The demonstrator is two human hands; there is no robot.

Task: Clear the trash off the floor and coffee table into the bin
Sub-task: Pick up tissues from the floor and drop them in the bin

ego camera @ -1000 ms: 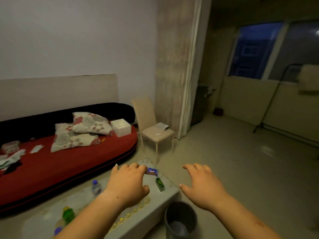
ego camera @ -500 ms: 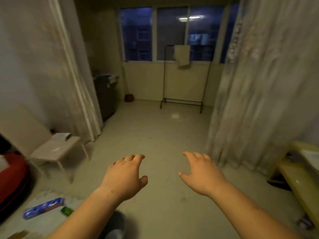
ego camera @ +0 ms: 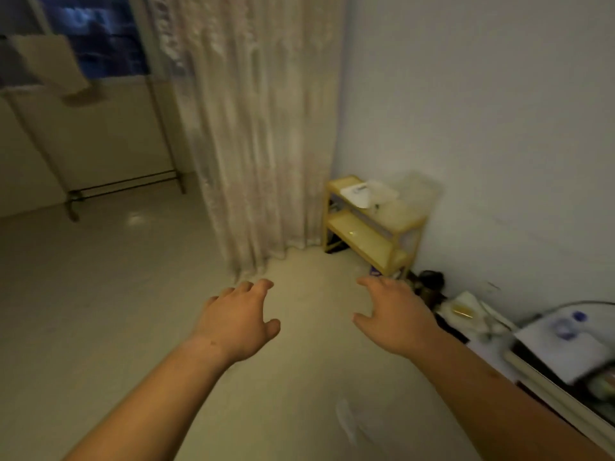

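My left hand (ego camera: 238, 319) and my right hand (ego camera: 394, 316) hover palm down over the pale floor, fingers spread, both holding nothing. A pale crumpled scrap (ego camera: 346, 420) lies blurred on the floor below my right forearm. A small blue item (ego camera: 375, 270) sits on the floor at the foot of the yellow shelf, just beyond my right fingertips. The bin and the coffee table are out of view.
A yellow two-tier shelf (ego camera: 369, 227) with white items on top stands in the corner by the wall. A lace curtain (ego camera: 253, 134) hangs left of it. Dark and white clutter (ego camera: 466, 311) lines the right wall. A clothes rack (ego camera: 123, 186) stands far left.
The view has swung right, from the sofa, coffee table and bin past the window to the corner with the yellow shelf. Both hands keep the same spread pose.
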